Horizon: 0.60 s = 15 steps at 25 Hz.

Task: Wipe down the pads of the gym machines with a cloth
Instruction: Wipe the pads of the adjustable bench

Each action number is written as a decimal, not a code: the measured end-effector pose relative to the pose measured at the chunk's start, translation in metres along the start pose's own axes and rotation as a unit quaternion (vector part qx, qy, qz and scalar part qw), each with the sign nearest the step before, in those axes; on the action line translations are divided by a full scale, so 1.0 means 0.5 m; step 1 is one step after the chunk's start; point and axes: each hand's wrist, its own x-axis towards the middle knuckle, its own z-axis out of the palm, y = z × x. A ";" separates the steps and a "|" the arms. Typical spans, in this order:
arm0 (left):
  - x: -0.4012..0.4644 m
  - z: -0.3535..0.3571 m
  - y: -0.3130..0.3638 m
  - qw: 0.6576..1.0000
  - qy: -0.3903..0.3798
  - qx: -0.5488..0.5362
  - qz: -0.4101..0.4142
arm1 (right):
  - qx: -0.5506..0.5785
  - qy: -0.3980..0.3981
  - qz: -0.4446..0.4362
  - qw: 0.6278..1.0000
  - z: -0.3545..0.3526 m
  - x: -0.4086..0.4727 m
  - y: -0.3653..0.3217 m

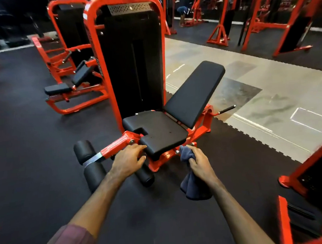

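The right hand [200, 164] grips a dark blue cloth [193, 184] hanging lengthwise downward beside the seat pad [157, 133]; the left hand [127, 160], fingers loosely extended, touches the pad's front edge

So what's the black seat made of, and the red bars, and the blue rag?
Seat pad: looks like smooth black vinyl over padding, with a soft sheen. Red frame: probably painted metal, glossy with bolts. Cloth: soft dark blue fabric, bunched and drooping.
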 end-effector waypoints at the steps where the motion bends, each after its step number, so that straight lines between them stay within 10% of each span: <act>1: 0.057 0.029 -0.010 1.000 -0.001 -0.005 0.000 | -0.013 -0.004 0.021 1.000 0.001 0.040 0.034; 15: 0.692 0.495 -0.311 0.990 0.023 -0.095 -0.105 | -0.034 -0.081 0.162 0.983 0.198 0.650 0.522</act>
